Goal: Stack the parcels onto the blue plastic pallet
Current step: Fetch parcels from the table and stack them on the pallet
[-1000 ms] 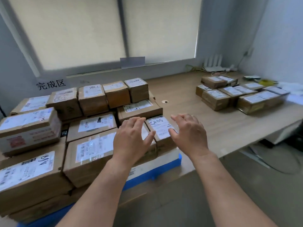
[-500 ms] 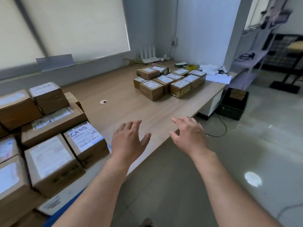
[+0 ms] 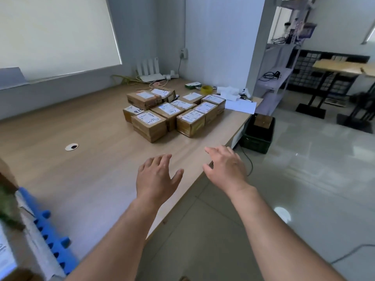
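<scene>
Several brown cardboard parcels (image 3: 174, 114) with white labels sit in a cluster on the far part of the wooden table (image 3: 81, 163). The nearest one (image 3: 149, 125) lies at the cluster's front left. Only a corner of the blue plastic pallet (image 3: 49, 234) shows at the lower left, with blurred stacked parcels (image 3: 8, 199) on it. My left hand (image 3: 156, 177) hovers open, palm down, above the table's front edge. My right hand (image 3: 227, 169) is open too, beside the table's corner. Both hold nothing and are well short of the cluster.
A router (image 3: 151, 73), cables, a yellow tape roll (image 3: 207, 89) and papers (image 3: 240, 105) lie at the table's back right. A black crate (image 3: 256, 136) stands on the floor beside the table. A shelf unit (image 3: 280, 63) and black stands (image 3: 316, 98) are at the right.
The view has swung right, from the stacked parcels on the pallet to the loose parcels on the table. Both hands stayed open and empty and now hover by the table's front edge.
</scene>
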Motion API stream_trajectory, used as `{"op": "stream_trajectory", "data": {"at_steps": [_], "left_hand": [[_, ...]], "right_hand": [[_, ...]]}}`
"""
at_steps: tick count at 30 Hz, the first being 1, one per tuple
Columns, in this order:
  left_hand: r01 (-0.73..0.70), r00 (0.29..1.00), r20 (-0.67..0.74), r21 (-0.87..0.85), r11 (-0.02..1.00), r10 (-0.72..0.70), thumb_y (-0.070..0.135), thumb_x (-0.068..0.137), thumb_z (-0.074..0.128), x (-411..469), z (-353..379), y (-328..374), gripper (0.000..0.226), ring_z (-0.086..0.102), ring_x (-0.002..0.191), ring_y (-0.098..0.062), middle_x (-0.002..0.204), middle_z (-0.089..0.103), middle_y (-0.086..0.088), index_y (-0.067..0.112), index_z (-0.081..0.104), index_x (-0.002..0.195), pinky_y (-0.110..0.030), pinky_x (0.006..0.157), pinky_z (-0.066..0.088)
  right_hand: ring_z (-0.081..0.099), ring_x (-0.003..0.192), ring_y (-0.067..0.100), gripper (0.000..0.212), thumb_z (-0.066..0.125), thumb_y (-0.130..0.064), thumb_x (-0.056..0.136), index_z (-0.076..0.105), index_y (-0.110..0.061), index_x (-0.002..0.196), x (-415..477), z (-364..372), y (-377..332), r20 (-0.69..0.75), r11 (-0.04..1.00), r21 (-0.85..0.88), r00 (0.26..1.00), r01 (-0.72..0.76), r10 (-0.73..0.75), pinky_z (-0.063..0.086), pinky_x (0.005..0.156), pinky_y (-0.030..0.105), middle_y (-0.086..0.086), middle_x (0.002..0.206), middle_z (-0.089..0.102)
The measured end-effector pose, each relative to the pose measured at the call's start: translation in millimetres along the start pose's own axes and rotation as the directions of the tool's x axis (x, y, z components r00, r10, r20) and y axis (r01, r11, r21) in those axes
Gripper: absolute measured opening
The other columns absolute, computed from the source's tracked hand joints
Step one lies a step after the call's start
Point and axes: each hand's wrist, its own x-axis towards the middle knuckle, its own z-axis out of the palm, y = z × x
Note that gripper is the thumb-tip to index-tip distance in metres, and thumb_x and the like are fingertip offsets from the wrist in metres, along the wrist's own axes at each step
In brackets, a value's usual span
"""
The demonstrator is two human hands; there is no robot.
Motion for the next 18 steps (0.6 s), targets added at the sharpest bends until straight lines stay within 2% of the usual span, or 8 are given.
{"op": "stream_trajectory", "data": {"at_steps": [9, 18], "left_hand": [[0.070, 0.998, 0.002, -0.005, 0.998, -0.070, 0.059, 0.093, 0.038, 131.9, 42.6, 14.0, 0.061, 0.034, 0.135, -0.018, 0.146, 0.041, 0.004, 0.026, 0.033, 0.144, -0.034, 0.108, 0.028], [0.197, 0.980, -0.002, -0.031, 0.980, -0.197, 0.056, 0.093, 0.041, 199.0, 72.8, 15.5, 0.060, 0.040, 0.130, -0.020, 0.144, 0.045, 0.002, 0.024, 0.036, 0.143, -0.034, 0.104, 0.034]], "right_hand": [[0.041, 0.127, 0.021, 0.050, 0.048, -0.032, 0.095, 0.041, -0.024, 0.143, 131.1, 17.8, 55.2, 0.018, 0.999, -0.014, 0.999, 0.036, -0.036, 0.031, 0.103, 0.033, 0.003, 0.136, 0.049], [0.041, 0.125, 0.020, 0.048, 0.047, -0.034, 0.096, 0.043, -0.023, 0.142, 218.3, 46.4, 95.1, 0.070, 0.996, 0.005, 0.993, 0.093, -0.093, 0.033, 0.104, 0.033, 0.003, 0.135, 0.050]]}}
